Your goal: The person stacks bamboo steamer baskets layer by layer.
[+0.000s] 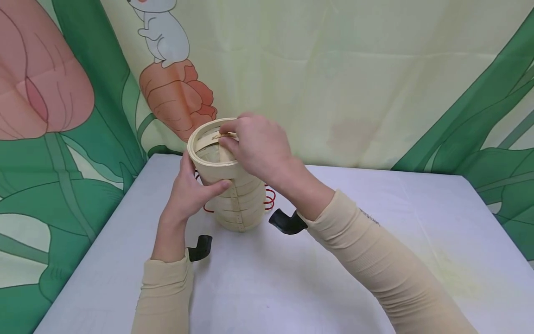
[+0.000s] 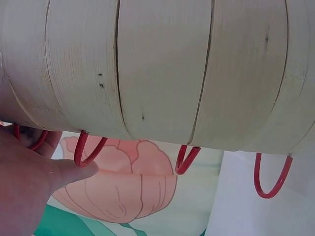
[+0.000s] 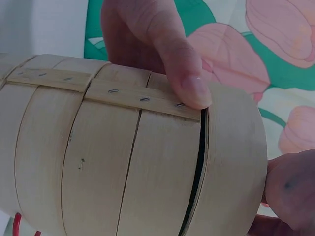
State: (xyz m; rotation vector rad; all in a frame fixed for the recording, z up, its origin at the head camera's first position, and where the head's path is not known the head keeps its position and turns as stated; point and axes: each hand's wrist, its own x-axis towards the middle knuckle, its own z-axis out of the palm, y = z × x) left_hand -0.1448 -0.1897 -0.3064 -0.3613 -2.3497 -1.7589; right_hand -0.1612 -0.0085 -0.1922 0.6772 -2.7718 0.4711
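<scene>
Bamboo steamer stack [image 1: 233, 185], pale wood, stood upright on the bench [image 1: 375, 222] toward its far left part, just before the backdrop. It was built of several shallow round tiers, each wall a thin bent band; a narrow stapled strip [image 3: 103, 91] ran across the bands down one side. Red wire loops [image 2: 86, 150] projected from the tiers on the stack's left and right. The top tier [image 1: 210, 150] sat tilted, its open rim turned toward the near left, with a dark gap [image 3: 197, 162] between it and the tier below.

Left hand [image 1: 187, 195] was wrapped around the upper tiers from the near left, thumb pressed on the wall. Right hand [image 1: 258, 146] reached over the top from the right, its fingers curled over the rim and into the top tier; what they gripped inside was hidden.

Around the stack: two black wrist mounts [image 1: 287, 222] lay over the bench near the forearms, and beige sleeves [image 1: 375, 264] covered both arms. A printed cloth backdrop [image 1: 333, 69] with a rabbit, carrot and green leaves hung behind and to the left.
</scene>
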